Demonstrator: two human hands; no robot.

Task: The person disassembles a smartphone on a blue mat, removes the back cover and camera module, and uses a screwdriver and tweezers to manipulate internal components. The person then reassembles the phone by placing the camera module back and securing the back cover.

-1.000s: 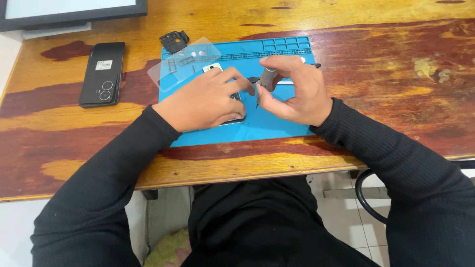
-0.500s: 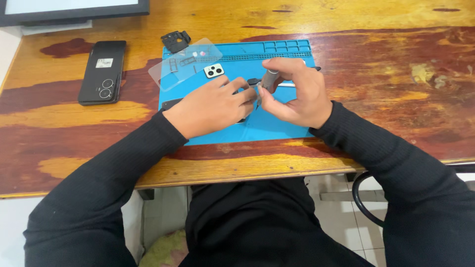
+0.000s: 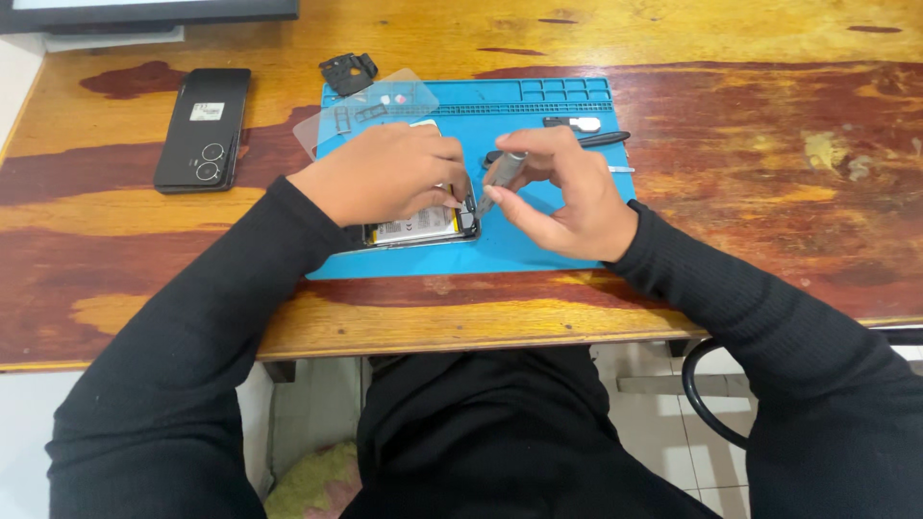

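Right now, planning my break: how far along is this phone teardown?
Done: the opened phone on the blue mat shows its battery. In hand: left hand steadies it; right hand holds a grey screwdriver at its edge. Left: internals remain in place.

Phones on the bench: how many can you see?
2. An opened phone lies on the blue mat under the left hand; a black phone lies on the wood, left. Others may be hidden.
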